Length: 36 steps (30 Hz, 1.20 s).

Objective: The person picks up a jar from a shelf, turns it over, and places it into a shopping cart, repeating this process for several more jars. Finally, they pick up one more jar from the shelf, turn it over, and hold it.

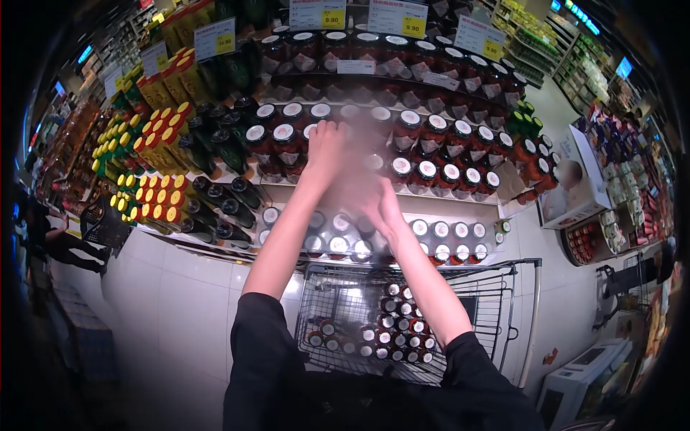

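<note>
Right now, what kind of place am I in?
Most likely a supermarket aisle: tiered rows of white-lidded jars, yellow price tags above them, and a wire shopping cart in front.

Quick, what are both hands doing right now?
Left hand: fingers curled among round white-lidded dark glass jars; grip cannot be told.
Right hand: motion-blurred; cannot be told.

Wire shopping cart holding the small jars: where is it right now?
In the head view the black wire shopping cart sits bottom centre on the white tiled floor, in front of the shelf of white-lidded dark jars.
</note>
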Available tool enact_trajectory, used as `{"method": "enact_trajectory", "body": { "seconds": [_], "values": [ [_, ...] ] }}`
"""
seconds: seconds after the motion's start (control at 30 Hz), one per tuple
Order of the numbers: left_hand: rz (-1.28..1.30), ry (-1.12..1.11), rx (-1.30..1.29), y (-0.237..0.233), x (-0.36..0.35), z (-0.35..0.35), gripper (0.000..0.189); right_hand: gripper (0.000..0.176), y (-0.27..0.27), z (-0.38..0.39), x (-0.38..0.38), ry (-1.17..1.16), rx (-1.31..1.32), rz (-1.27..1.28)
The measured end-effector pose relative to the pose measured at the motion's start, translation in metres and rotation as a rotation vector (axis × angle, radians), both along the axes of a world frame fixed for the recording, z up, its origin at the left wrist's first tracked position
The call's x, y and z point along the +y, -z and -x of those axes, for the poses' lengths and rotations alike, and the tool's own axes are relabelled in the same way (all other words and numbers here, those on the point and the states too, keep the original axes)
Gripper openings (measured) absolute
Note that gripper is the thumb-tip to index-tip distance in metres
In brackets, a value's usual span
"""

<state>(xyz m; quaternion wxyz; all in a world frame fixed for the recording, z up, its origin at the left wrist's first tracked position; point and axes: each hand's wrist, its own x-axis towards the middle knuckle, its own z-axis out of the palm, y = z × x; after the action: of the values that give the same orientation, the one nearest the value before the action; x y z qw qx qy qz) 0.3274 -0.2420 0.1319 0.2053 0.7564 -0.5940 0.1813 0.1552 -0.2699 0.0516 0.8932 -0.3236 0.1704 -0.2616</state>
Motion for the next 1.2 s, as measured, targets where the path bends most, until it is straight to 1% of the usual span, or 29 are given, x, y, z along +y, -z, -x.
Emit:
{"method": "enact_trajectory", "body": {
  "seconds": [0.03,0.07,0.1,0.13,0.17,0.23,0.3,0.37,0.43,0.47,0.5,0.57,0.6,0.67,0.7,0.77,0.8,0.9,0.97,1.0,1.03,1.1,1.13,1.2],
  "values": [
    [0.0,-0.006,-0.002,-0.005,0.0,0.002,0.043,0.051,0.013,-0.008,-0.007,-0.006,-0.002,0.0],
    [-0.027,-0.013,0.043,-0.016,0.003,0.008,0.044,0.053,0.039,-0.017,-0.018,0.042,-0.002,0.235],
    [-0.053,-0.025,0.086,-0.023,0.004,0.011,0.045,0.055,0.052,-0.023,-0.025,0.087,-0.006,0.47],
    [-0.028,-0.005,0.127,-0.02,0.002,0.008,0.046,0.058,0.004,-0.012,-0.014,-0.012,0.045,0.521],
    [0.155,0.033,0.091,-0.001,-0.003,0.002,0.046,0.059,-0.038,-0.013,0.006,-0.014,0.063,0.363],
    [0.311,0.029,0.006,0.034,-0.017,-0.012,0.043,0.061,-0.018,-0.026,-0.008,0.051,0.067,-0.079],
    [0.295,0.031,0.085,0.028,-0.013,-0.008,0.042,0.063,0.002,-0.031,-0.015,0.074,0.039,0.039],
    [0.295,0.046,0.169,0.015,-0.008,-0.003,0.042,0.062,0.0,-0.032,-0.015,0.107,0.076,0.005],
    [0.189,0.057,0.154,-0.001,0.002,0.005,0.048,0.058,0.001,-0.029,-0.015,0.091,0.08,-0.009],
    [0.258,0.088,0.118,-0.009,0.009,0.014,0.05,0.054,0.005,-0.029,-0.016,0.081,0.065,-0.035],
    [0.273,0.119,0.125,-0.013,0.012,0.019,0.051,0.055,0.009,-0.027,-0.016,0.093,0.091,0.004],
    [0.29,0.15,0.243,-0.022,0.021,0.031,0.052,0.065,-0.006,-0.016,-0.01,0.004,0.033,0.11],
    [0.302,0.154,0.301,-0.027,0.027,0.039,0.052,0.06,-0.006,-0.013,-0.008,-0.005,-0.034,0.117],
    [0.338,0.179,0.375,-0.046,0.043,0.056,0.051,0.058,-0.031,-0.001,0.005,0.008,-0.089,0.05],
    [0.405,0.212,0.4,-0.051,0.048,0.062,0.049,0.058,-0.041,0.006,0.01,-0.007,-0.123,0.009],
    [0.352,0.2,0.465,-0.072,0.067,0.081,0.052,0.056,-0.059,0.018,0.027,0.026,-0.144,-0.038],
    [0.368,0.201,0.471,-0.078,0.072,0.09,0.054,0.053,-0.061,0.023,0.033,0.06,-0.164,-0.103],
    [0.377,0.219,0.485,-0.101,0.089,0.113,0.057,0.055,-0.085,0.039,0.069,0.108,-0.186,-0.233],
    [0.434,0.233,0.563,-0.113,0.103,0.126,0.057,0.056,-0.102,0.055,0.091,0.064,-0.224,-0.249],
    [0.399,0.208,0.596,-0.118,0.111,0.13,0.056,0.056,-0.11,0.064,0.101,0.025,-0.255,-0.258],
    [0.39,0.206,0.584,-0.122,0.122,0.135,0.056,0.056,-0.118,0.073,0.112,0.068,-0.185,-0.22],
    [0.284,0.245,0.866,-0.123,0.142,0.146,0.053,0.053,-0.117,0.093,0.127,-0.056,-0.303,-0.179],
    [0.31,0.307,0.956,-0.12,0.151,0.153,0.05,0.051,-0.125,0.105,0.14,-0.091,-0.277,-0.166],
    [0.272,0.373,1.178,-0.115,0.168,0.167,0.042,0.054,-0.122,0.124,0.158,-0.125,-0.248,-0.181]
  ]
}}
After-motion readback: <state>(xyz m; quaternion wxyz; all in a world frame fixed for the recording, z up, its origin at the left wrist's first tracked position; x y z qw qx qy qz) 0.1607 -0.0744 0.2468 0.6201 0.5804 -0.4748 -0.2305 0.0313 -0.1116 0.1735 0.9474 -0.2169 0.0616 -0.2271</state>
